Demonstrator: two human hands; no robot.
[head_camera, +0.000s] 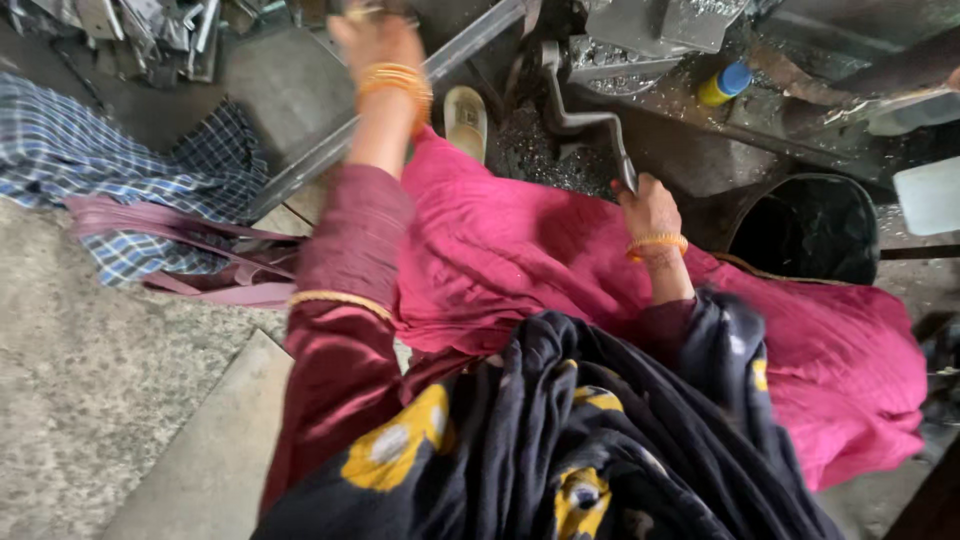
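Checked cloth (120, 170): it lies bunched on the concrete floor (90, 400) at the far left, out of the way of both your arms, with a mauve strap or bag handle (200, 250) trailing beside it.
Left hand (375, 40): you have it stretched far forward at the top of the view, bangles (395, 80) on the wrist, at the upper end of the long grey metal bar (330, 155). The fingers run off the edge of the view, so I cannot tell whether they are closed on anything.
Metal bar: it slants from near your left elbow up toward the machine, and your forearm lies along it, likely to steady or feed it.
Sandal (465, 120): it rests sole-up just beyond your knee, clear of the lever.
Lever handle (590, 125): a bent steel crank that comes down from the machine body (640, 40); its lower end sits within easy reach above your lap.
Right hand (645, 205): your fingers are wrapped tight around the bottom end of the lever handle, wrist low, well placed for pulling.
Metal shavings (540, 160): they lie scattered under the crank.
Black bucket (810, 225): it stands just right of your right hand, below the machine.
Yellow bottle (725, 85): blue-capped, lying on the machine bed, well apart from both hands.
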